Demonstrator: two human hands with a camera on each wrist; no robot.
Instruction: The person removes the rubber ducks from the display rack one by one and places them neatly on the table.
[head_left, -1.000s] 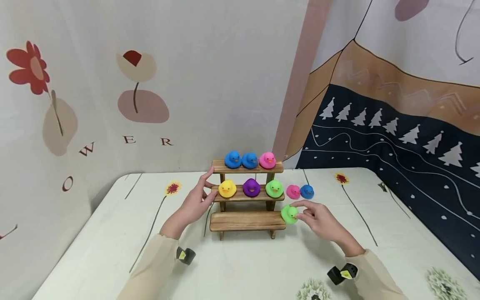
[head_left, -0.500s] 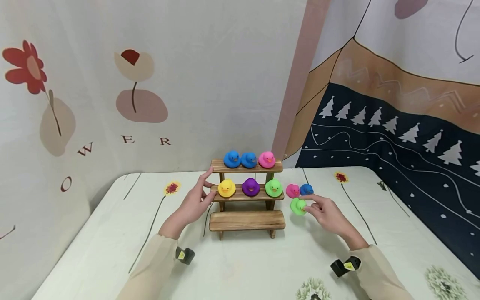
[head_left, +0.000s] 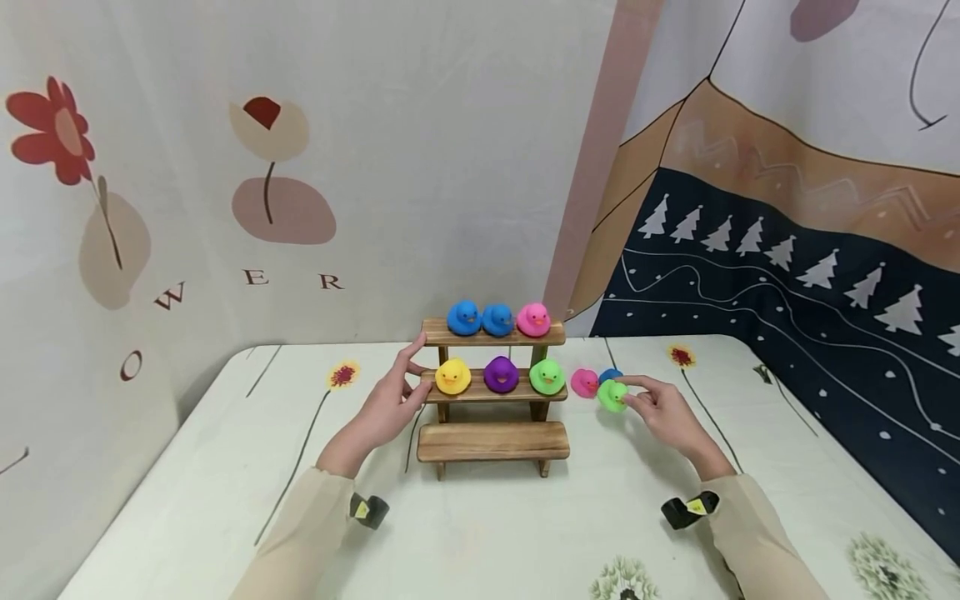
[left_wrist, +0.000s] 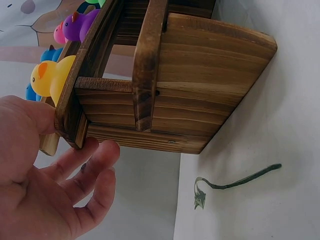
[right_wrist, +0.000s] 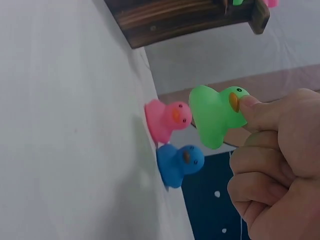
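My right hand (head_left: pixel 663 414) pinches a green rubber duck (head_left: pixel 612 396) between thumb and fingers, just in front of a pink duck (head_left: pixel 585 383) and a blue duck (head_left: pixel 610 375) on the table. In the right wrist view the green duck (right_wrist: pixel 215 115) is held above the cloth, the thumb at its beak. My left hand (head_left: pixel 386 406) grips the left end of a three-tier wooden display stand (head_left: pixel 493 442), its thumb beside the yellow duck (left_wrist: pixel 52 77) and fingers under the middle tier. Purple (head_left: pixel 501 375) and green ducks share that tier.
Two blue ducks (head_left: pixel 465 318) and a pink duck (head_left: pixel 534 320) sit on the top tier. The bottom tier is bare wood. White flower-printed cloth (head_left: pixel 480 533) covers the table, with a printed curtain (head_left: pixel 420 167) behind it.
My right hand has carried the green duck from the bottom tier's right end rightward and back, close to the pink and blue ducks. The left hand stays on the stand.
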